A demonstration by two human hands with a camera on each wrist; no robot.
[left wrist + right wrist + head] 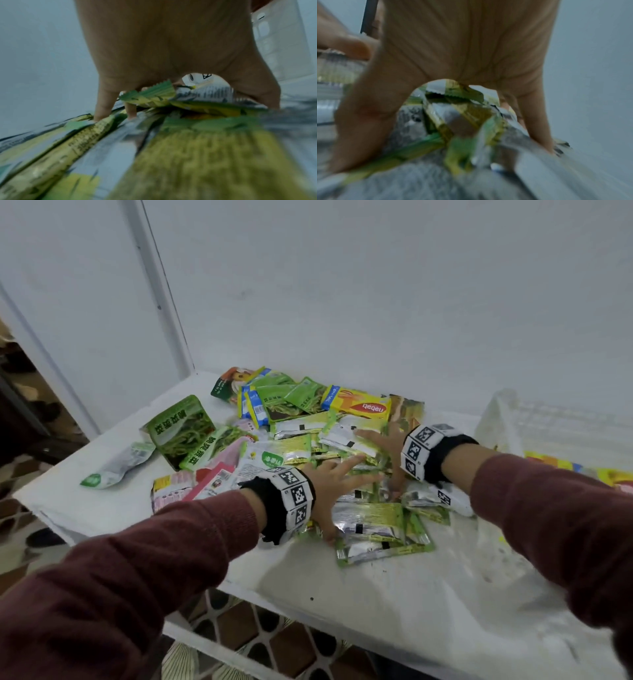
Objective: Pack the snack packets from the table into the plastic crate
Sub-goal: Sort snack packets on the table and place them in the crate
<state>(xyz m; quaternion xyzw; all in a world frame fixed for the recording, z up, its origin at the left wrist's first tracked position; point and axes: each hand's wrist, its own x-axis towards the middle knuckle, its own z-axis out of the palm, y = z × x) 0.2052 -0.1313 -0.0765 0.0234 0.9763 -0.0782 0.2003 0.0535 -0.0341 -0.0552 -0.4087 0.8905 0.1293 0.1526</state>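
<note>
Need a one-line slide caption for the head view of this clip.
Both hands, left hand and right hand, spread over a heap of green snack packets on the white table, clear plastic crate alongside.

Upside down from here, the red oval on the yellow rectangular snack packet (pixel 359 404) reads "nabati", while the large Chinese characters on the green pouches and the square coded markers on both wristbands stay unreadable.

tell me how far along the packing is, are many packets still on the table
Early to midway, by the look of it. Some colourful packets seem to lie in the plastic crate already, though that is blurred. In hand: the left hand and right hand are spread on the green and silver packets, gathering them. Left: most of the pile, including the yellow packet.
</note>
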